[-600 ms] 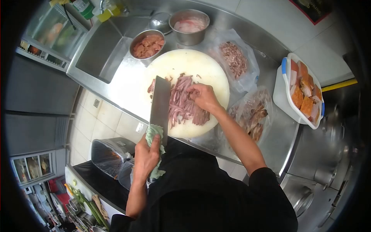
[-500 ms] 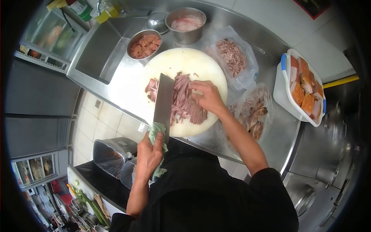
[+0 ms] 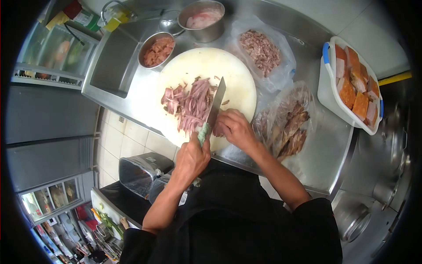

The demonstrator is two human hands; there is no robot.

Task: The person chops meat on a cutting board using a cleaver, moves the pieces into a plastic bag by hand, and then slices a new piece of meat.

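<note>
Meat: pink cooked meat (image 3: pixel 189 103) is laid on the round white chopping board (image 3: pixel 235 66).
Knife: the big steel knife (image 3: pixel 216 101) is gripped by the left hand (image 3: pixel 192 159), fingers closed tight round its green cloth handle.
Right hand (image 3: pixel 236 128): fingers are curled down, pressed on the last uncut lump (image 3: pixel 218 130).
Done: most looks cut into strips.
Left: one small lump.

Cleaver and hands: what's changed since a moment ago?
The cleaver, in the left hand, swung from the left side of the sliced meat to its right, blade edge-down beside the right hand, which slid toward the near edge of the cutting board. The left hand's grip on the cloth-wrapped handle, the bowls and bags stayed.
</note>
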